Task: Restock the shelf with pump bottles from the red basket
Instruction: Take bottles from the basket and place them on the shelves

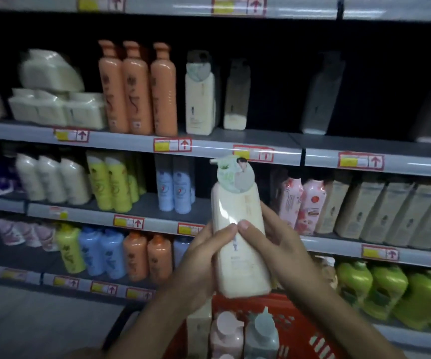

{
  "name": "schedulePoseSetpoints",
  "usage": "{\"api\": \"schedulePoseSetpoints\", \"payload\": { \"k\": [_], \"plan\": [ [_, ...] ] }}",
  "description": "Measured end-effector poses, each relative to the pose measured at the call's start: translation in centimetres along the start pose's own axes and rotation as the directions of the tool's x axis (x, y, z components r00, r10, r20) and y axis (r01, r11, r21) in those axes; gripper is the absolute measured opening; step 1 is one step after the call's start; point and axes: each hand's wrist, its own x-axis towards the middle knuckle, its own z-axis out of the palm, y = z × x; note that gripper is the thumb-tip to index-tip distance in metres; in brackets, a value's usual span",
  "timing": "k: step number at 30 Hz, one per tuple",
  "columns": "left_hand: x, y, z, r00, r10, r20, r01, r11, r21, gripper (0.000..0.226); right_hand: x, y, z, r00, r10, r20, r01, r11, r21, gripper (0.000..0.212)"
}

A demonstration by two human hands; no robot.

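A cream pump bottle [240,244] with a round paper tag on its neck stands upright in mid-air, above the red basket [294,330]. My left hand [204,252] grips its left side and my right hand [274,237] grips its right side, thumbs meeting on the front. The basket at the bottom centre holds several more bottles, one pink [226,332] and one grey-capped [261,330]. On the upper shelf [261,141] stand matching cream bottles [200,99], with dark open space to their right.
Three orange pump bottles [136,89] stand left of the cream ones. The middle shelf carries white, yellow and blue bottles [173,187] and pink refill packs [302,203]. Green bottles [390,291] fill the lower right. Grey floor [40,322] lies at lower left.
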Motion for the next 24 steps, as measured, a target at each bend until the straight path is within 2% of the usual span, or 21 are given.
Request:
{"api": "schedulePoseSetpoints", "payload": {
  "k": [2, 5, 9, 11, 15, 19, 22, 24],
  "plan": [
    [0.2, -1.1, -0.6, 1.000, -0.010, -0.028, 0.008, 0.999, -0.045, 0.049, 0.0, 1.6, 0.3, 1.000, -0.024, 0.009, 0.023, 0.999, 0.045, 0.054],
    [0.9, -2.6, -1.5, 0.997, -0.050, -0.057, 0.046, 0.997, -0.067, 0.054, 0.1, 4.7, 0.3, 0.999, -0.002, 0.040, -0.004, 0.988, 0.154, 0.056],
    [3.0, -5.3, -3.0, 0.982, -0.162, -0.093, 0.159, 0.986, -0.042, 0.052, 0.1, 9.0, -0.2, 0.982, 0.177, 0.067, -0.189, 0.924, 0.333, 0.050],
    [3.9, -6.6, -3.3, 0.972, -0.204, -0.120, 0.203, 0.979, -0.019, 0.054, 0.1, 10.5, -0.8, 0.960, 0.274, 0.061, -0.277, 0.888, 0.367, 0.045],
    [5.0, -8.3, -4.0, 0.968, -0.226, -0.111, 0.228, 0.974, 0.010, 0.038, 0.5, 11.7, -2.4, 0.946, 0.320, 0.053, -0.322, 0.906, 0.276, 0.042],
    [4.5, -8.8, -4.8, 0.973, -0.217, -0.083, 0.223, 0.972, 0.069, 0.046, 0.2, 12.4, -3.6, 0.926, 0.377, 0.026, -0.377, 0.915, 0.144, 0.056],
    [4.2, -8.6, -4.7, 0.985, -0.142, -0.095, 0.157, 0.970, 0.185, 0.045, 0.2, 12.0, -4.2, 0.901, 0.426, 0.080, -0.433, 0.878, 0.203, 0.047],
    [4.3, -7.9, -4.6, 0.988, -0.096, -0.120, 0.123, 0.963, 0.242, 0.049, 0.5, 11.5, -4.0, 0.908, 0.410, 0.091, -0.420, 0.882, 0.215, 0.047]
  ]
}}
